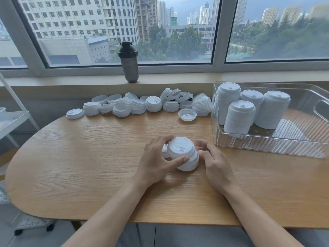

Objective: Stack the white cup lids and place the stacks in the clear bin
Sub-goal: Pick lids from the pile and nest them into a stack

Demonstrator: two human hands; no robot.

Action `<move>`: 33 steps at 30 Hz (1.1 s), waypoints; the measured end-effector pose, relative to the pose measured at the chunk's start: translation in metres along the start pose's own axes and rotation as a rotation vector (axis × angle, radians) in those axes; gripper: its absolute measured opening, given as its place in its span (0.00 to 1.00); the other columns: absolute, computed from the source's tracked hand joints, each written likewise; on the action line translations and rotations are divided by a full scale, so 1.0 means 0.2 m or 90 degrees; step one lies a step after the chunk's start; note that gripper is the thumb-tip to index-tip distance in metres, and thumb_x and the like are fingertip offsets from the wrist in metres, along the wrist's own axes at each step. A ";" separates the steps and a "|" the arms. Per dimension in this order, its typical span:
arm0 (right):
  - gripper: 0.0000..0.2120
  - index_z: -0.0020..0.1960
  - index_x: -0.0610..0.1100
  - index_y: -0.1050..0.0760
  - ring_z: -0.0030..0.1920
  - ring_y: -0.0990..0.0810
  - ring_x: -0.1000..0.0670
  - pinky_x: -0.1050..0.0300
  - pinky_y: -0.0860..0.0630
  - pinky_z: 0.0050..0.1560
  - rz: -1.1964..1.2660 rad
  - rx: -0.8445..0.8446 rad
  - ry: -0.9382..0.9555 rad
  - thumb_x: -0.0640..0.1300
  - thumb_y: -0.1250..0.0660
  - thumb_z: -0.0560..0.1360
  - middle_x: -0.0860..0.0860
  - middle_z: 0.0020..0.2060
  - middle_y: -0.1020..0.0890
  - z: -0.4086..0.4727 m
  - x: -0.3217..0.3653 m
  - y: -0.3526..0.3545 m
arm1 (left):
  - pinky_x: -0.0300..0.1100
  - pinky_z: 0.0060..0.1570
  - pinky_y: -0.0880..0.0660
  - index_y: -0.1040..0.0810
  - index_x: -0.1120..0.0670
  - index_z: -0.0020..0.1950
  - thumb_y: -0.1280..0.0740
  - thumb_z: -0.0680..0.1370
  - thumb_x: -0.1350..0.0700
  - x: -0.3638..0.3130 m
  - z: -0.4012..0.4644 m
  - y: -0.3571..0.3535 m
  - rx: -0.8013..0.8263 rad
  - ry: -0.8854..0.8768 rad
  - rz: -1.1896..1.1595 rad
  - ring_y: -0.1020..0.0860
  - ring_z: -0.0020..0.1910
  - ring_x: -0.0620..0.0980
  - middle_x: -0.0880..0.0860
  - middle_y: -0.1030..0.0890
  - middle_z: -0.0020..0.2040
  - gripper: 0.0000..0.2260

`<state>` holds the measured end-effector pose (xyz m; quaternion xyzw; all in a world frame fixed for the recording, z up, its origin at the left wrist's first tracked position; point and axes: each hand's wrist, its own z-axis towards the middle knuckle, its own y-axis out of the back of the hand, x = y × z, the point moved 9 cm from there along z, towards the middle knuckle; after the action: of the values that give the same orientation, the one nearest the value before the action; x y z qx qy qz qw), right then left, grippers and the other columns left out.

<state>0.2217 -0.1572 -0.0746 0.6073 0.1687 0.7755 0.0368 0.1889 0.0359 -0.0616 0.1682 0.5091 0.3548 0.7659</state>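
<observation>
Both hands close around one short stack of white lids at the middle of the wooden bench: the left hand grips its left side with thumb across the front, and the right hand curls against its right side. Four tall lid stacks stand upright in the clear bin at right. A loose heap of lids, too jumbled to count, lies along the far edge near one dark shaker bottle on the sill.

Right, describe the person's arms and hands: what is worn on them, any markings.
Both forearms are bare up to the bottom edge of the picture: no sleeves show. The left hand and the right hand wear no gloves, and no rings, watch or bracelet can be seen on fingers or wrists. No markings are visible.
</observation>
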 end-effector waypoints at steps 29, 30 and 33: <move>0.16 0.68 0.51 0.23 0.60 0.24 0.63 0.61 0.29 0.64 -0.150 0.012 0.036 0.52 0.37 0.82 0.64 0.56 0.21 0.00 0.02 -0.03 | 0.45 0.72 0.37 0.25 0.47 0.71 0.41 0.70 0.40 0.11 0.01 0.12 -0.041 0.051 0.090 0.30 0.69 0.44 0.42 0.23 0.67 0.30; 0.16 0.68 0.51 0.23 0.59 0.24 0.62 0.60 0.28 0.63 -0.154 0.014 0.035 0.52 0.37 0.82 0.65 0.55 0.22 0.00 0.02 -0.03 | 0.45 0.73 0.39 0.26 0.46 0.73 0.40 0.69 0.41 0.15 0.02 0.11 -0.003 0.069 0.107 0.33 0.72 0.45 0.42 0.26 0.71 0.32; 0.22 0.69 0.52 0.24 0.60 0.24 0.60 0.58 0.27 0.63 -0.166 0.027 0.038 0.59 0.38 0.79 0.67 0.54 0.24 0.00 0.03 -0.04 | 0.48 0.76 0.43 0.32 0.45 0.78 0.36 0.70 0.41 0.21 0.04 0.07 0.083 0.096 0.119 0.38 0.77 0.45 0.43 0.34 0.78 0.35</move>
<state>0.2188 -0.1485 -0.0720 0.5576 0.2633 0.7782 0.1193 0.2002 0.0768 -0.0783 0.2371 0.5693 0.4028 0.6764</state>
